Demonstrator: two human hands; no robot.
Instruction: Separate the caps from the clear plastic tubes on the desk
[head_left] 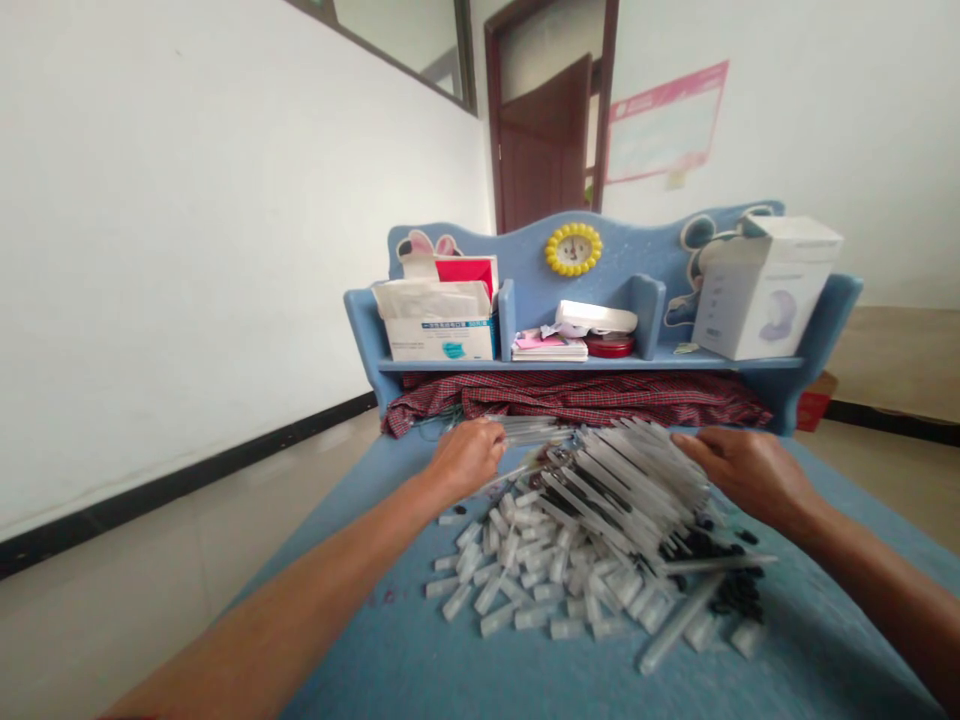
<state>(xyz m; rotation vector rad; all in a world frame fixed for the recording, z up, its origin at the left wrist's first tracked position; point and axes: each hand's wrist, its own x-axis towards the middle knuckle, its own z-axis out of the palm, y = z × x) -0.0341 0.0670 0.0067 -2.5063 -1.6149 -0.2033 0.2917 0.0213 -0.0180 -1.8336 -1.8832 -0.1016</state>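
Clear pen barrels [637, 480] lie in a slanting heap at the middle of the blue desk [375, 640]. In front of them spread many clear pen caps [525, 570]. Small black plugs [727, 575] are scattered to the right, partly under the barrels. My left hand [469, 455] is closed at the left of the heap, beside a row of thin clear sticks [532, 430]; what its fingers hold is hidden. At the right edge of the barrels, my right hand [750, 475] is closed, knuckles up, its grip out of sight.
A blue shelf [585, 364] rises behind the desk. On it stand a mask box [442, 325], a red round tin [610, 346] and a tall white box [765, 290]. A plaid cloth [570, 398] lies beneath. A white wall [187, 220] is on the left.
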